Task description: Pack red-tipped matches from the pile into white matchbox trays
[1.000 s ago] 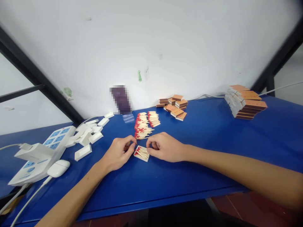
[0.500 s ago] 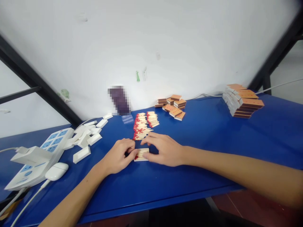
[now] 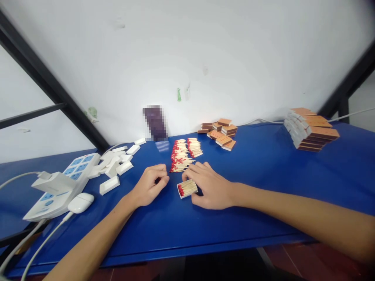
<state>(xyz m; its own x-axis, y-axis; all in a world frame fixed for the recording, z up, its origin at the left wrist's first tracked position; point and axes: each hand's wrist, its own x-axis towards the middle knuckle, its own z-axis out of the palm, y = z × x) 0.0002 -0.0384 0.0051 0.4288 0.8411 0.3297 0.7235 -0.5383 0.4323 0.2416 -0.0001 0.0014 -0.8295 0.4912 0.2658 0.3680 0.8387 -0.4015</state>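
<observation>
Plainly held, one filled tray (image 3: 188, 189)

Leftmost on the desk (image 3: 258, 156) is a power strip (image 3: 84, 168), then a white case (image 3: 81, 203) and heaped white trays (image 3: 109, 185). The left hand (image 3: 150, 185) comes next, its grip loosely clenched. Right of it, before the match piles (image 3: 179, 157), is the filled tray, its right end grasped by the right hand (image 3: 215, 188). Matchboxes (image 3: 224, 140) and a box stack (image 3: 319, 132) follow

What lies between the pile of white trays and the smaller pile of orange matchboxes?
In the head view, loose red-tipped matches lie there on the blue table; a pixelated dark object shows farther back.
</observation>
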